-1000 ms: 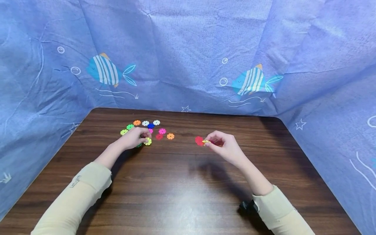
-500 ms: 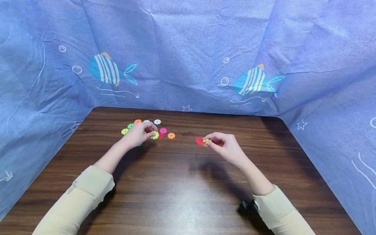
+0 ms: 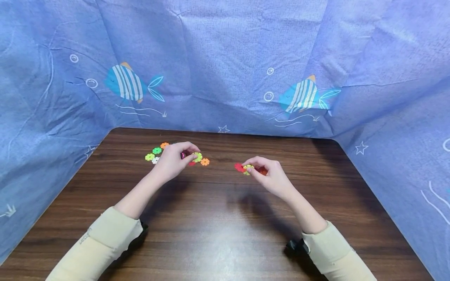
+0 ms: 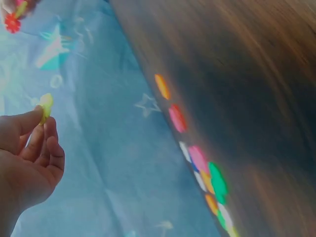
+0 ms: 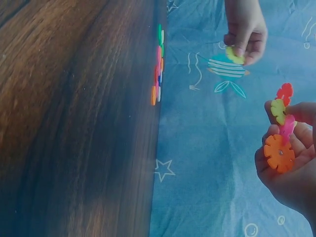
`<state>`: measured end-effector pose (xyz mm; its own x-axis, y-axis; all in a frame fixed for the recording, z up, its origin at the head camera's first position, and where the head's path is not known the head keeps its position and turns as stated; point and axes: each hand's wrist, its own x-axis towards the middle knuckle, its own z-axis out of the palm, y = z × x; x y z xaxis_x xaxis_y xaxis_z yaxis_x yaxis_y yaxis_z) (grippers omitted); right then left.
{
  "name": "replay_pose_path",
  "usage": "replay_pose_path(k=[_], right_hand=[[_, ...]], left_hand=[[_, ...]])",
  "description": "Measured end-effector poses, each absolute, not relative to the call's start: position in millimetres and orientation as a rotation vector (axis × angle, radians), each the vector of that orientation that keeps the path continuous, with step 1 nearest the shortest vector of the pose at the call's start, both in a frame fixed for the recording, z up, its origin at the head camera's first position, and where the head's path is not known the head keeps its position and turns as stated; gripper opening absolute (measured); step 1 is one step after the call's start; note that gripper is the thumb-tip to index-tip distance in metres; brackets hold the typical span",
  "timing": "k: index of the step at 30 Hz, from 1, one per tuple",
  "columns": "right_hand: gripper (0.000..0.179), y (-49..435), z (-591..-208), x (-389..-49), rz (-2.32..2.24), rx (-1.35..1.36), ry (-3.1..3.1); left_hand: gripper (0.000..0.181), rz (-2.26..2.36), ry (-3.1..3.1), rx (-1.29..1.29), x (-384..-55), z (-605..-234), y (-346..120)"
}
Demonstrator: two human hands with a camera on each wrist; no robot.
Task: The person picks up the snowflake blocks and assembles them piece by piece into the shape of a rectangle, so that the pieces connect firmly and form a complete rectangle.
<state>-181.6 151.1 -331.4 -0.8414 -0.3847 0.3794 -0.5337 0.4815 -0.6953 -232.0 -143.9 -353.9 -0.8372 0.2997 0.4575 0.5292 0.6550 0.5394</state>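
Between its thumb and fingers my left hand [image 3: 172, 160] pinches a yellow notched plastic disc [image 4: 46, 106], raised above the table. My right hand [image 3: 270, 176] grips a short chain of interlocked notched discs. In the right wrist view this chain runs from a red disc [image 5: 285, 93] through a yellow disc [image 5: 278, 111] and a pink disc [image 5: 287, 128] to an orange disc [image 5: 279, 153]. The two hands are apart. Loose discs lie under and beside my left hand, among them an orange disc [image 3: 205, 162] and a green disc [image 3: 156, 150]; the hand hides some.
The dark wood-grain table [image 3: 218, 218] carries the loose discs at its far left. Behind and beside it hangs a blue cloth [image 3: 225, 58] printed with fish and stars. A black wrist device [image 3: 295, 247] sits below my right sleeve.
My left hand has lifted the yellow disc off the loose discs and carried it right, toward the right hand. The right hand stays in place, its chain turned slightly.
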Motion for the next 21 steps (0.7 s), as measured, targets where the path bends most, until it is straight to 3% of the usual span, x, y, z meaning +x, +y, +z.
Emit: replay_pose_path(k=[7,21], right_hand=[[0.015,158,-354,-197,1.359,0.771,-2.553],[0.024,151,-355,-196,1.41,0.738,-2.527]], left_hand=[[0.013,-1.085,-2.445,-0.654,-218,-342,-126],[0.015,-1.35,-2.317,-0.627,-205,-340,-97]])
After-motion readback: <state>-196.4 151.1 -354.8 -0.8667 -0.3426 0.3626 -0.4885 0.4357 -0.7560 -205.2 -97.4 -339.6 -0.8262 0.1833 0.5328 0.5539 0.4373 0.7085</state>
